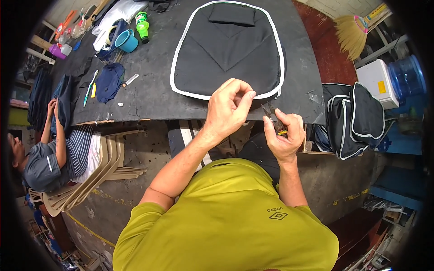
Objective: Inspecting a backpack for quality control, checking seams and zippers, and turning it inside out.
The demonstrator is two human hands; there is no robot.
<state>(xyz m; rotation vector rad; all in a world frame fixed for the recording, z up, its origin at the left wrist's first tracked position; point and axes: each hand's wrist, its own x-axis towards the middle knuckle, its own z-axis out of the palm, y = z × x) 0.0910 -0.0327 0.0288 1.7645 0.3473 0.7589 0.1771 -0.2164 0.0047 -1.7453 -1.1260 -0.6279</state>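
One black panel (203, 52), left grip (226, 108) pinched at white border (172, 77), right grip (287, 137) around snips (267, 109)

A green bottle (142, 29) and a teal cup (127, 41) are set near each other at the upper left of the dark table (151, 72); white plastic wrap (122, 14) is bunched behind. A navy cloth piece (110, 82) is laid nearer the edge, with a green-white brush (89, 90) and small yellow item (93, 90) placed left of it. Stacked beige chairs (106, 160) are occupied by a grey-shirted person (43, 167). At right, a straw broom (351, 37) is seen; lower, a white box (373, 77) is flanked by a blue water jug (410, 81).
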